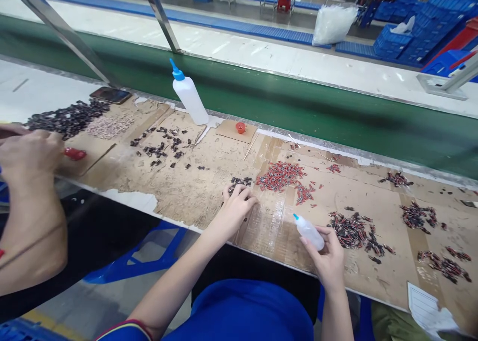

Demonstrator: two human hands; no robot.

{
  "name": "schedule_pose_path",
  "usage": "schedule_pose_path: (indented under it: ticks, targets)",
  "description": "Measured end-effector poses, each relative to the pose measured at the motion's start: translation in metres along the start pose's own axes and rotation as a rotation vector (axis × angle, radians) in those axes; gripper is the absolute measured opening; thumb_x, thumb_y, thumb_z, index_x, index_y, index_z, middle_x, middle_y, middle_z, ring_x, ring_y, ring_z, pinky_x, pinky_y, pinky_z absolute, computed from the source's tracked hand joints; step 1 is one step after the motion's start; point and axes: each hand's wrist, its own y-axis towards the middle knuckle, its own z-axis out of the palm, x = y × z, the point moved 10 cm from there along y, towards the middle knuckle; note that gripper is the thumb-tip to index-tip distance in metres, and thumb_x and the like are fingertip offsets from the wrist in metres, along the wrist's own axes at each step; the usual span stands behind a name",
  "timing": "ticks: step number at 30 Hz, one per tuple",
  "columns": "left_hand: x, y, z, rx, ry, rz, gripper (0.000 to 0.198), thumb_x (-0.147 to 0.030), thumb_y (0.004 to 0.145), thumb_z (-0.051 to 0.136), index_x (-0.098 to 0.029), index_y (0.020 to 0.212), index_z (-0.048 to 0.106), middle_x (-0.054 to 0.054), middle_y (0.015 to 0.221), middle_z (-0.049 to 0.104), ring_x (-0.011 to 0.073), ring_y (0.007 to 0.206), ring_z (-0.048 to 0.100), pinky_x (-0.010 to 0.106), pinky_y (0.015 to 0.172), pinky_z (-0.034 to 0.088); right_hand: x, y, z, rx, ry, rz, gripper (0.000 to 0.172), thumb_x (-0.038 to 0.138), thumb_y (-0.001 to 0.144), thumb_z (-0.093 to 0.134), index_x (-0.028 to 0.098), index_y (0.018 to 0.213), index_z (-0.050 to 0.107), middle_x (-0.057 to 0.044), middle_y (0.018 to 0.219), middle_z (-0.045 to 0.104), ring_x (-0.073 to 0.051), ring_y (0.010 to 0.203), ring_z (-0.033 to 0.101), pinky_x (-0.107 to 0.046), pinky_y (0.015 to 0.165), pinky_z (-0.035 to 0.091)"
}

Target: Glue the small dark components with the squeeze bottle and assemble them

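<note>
Green, smooth belting on a long conveyor point(261, 97) crosses the view at twelve o'clock, taking a clock centred on the view. Nearer, brown, worn cardboard sheeting point(194, 191) covers the bench from nine o'clock round to four. On it, towards four o'clock, lies a loose heap of slim red-and-black parts point(349, 230); between ten and eleven stands a tall, translucent white plastic bottle with a blue spout point(191, 102). The right hand point(330, 256), just past four o'clock, is closed round a small, translucent white squeeze bottle with a blue tip point(310, 234), whose nozzle points towards ten. At six o'clock the left hand point(237, 206) bends its fingers down at a cluster of small black pieces point(241, 180); its fingertips are partly hidden, so I cannot fairly tell whether they pinch one. Smallest of these, a round, red plastic cap point(241, 127) sits at twelve o'clock on a flat square of cardboard. To do this step well, I would part a single piece from the cluster before lifting, and turn it to a readable angle. The bottle seems best held lightly, without squeezing until the tip meets its mark, and with the nozzle kept clear of the heaps so no stray drop lands there.
</note>
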Motion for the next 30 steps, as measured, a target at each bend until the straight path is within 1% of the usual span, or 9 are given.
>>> schedule_pose_path:
  ticks: [2,5,8,10,14,16,18,21,30]
  targets:
    - [-0.004,0.000,0.000,-0.034,-0.067,-0.009,0.038,0.000,0.084,0.048,-0.028,0.087,0.073,0.005,0.090,0.069,0.0252,0.101,0.054,0.053,0.099,0.028,-0.007,0.001,-0.004,-0.106,0.194,0.066,0.038,0.049,0.065,0.077,0.018,0.081,0.063,-0.005,0.074,0.069,-0.018,0.061,0.062,-0.029,0.054,0.049]
    - [-0.009,-0.003,0.003,-0.090,-0.194,-0.062,0.031,-0.008,0.088,0.053,-0.030,0.084,0.073,0.002,0.089,0.070,0.0229,0.099,0.056,0.050,0.096,0.028,-0.011,0.005,0.002,-0.201,0.465,0.119,0.037,0.050,0.066,0.074,0.018,0.078,0.061,-0.001,0.068,0.063,-0.014,0.054,0.055,-0.026,0.048,0.042]
    - [-0.010,-0.011,0.012,-0.122,-0.271,-0.147,0.025,-0.013,0.088,0.057,-0.032,0.083,0.074,0.000,0.087,0.071,0.0215,0.095,0.058,0.047,0.093,0.027,-0.014,0.008,0.017,-0.234,0.655,0.175,0.031,0.046,0.069,0.070,0.020,0.072,0.055,0.004,0.060,0.051,-0.010,0.048,0.045,-0.023,0.045,0.036]
    - [-0.008,-0.018,0.014,-0.162,-0.257,-0.211,0.022,-0.015,0.088,0.059,-0.031,0.083,0.074,0.001,0.086,0.071,0.0231,0.096,0.057,0.047,0.091,0.027,-0.017,0.008,0.026,-0.252,0.704,0.216,0.030,0.043,0.068,0.072,0.020,0.069,0.053,0.006,0.058,0.047,-0.008,0.048,0.043,-0.022,0.047,0.035]
    - [0.001,-0.028,0.010,-0.244,-0.185,-0.288,0.015,-0.020,0.087,0.063,-0.027,0.079,0.074,0.004,0.084,0.072,0.0269,0.100,0.054,0.047,0.088,0.027,-0.024,0.004,0.037,-0.283,0.647,0.309,0.033,0.041,0.061,0.079,0.018,0.072,0.057,0.004,0.063,0.054,-0.009,0.053,0.047,-0.023,0.051,0.037]
    - [0.004,-0.029,0.007,-0.247,-0.176,-0.281,0.010,-0.022,0.084,0.067,-0.027,0.079,0.074,0.004,0.086,0.073,0.0276,0.100,0.055,0.046,0.087,0.028,-0.024,0.004,0.039,-0.297,0.589,0.321,0.035,0.045,0.062,0.077,0.017,0.073,0.058,0.004,0.061,0.054,-0.009,0.051,0.045,-0.022,0.049,0.035]
    - [0.005,-0.029,0.007,-0.233,-0.189,-0.255,0.007,-0.022,0.082,0.070,-0.028,0.083,0.074,0.004,0.092,0.074,0.0280,0.103,0.055,0.045,0.087,0.029,-0.020,0.007,0.041,-0.285,0.519,0.304,0.037,0.050,0.067,0.073,0.017,0.073,0.058,0.004,0.058,0.054,-0.009,0.047,0.043,-0.022,0.046,0.033]
    - [0.006,-0.029,0.008,-0.196,-0.229,-0.219,0.014,-0.018,0.083,0.068,-0.029,0.089,0.073,0.003,0.098,0.076,0.0281,0.110,0.055,0.045,0.088,0.029,-0.011,0.012,0.046,-0.229,0.415,0.252,0.039,0.053,0.068,0.071,0.017,0.069,0.056,0.004,0.056,0.054,-0.011,0.048,0.047,-0.024,0.048,0.037]
    - [0.014,-0.030,0.011,-0.172,-0.319,-0.275,0.016,-0.016,0.083,0.065,-0.028,0.089,0.072,0.002,0.084,0.077,0.0259,0.109,0.062,0.046,0.094,0.029,-0.003,0.014,0.049,-0.196,0.243,0.179,0.036,0.052,0.073,0.067,0.017,0.066,0.058,0.001,0.058,0.061,-0.014,0.054,0.054,-0.027,0.054,0.044]
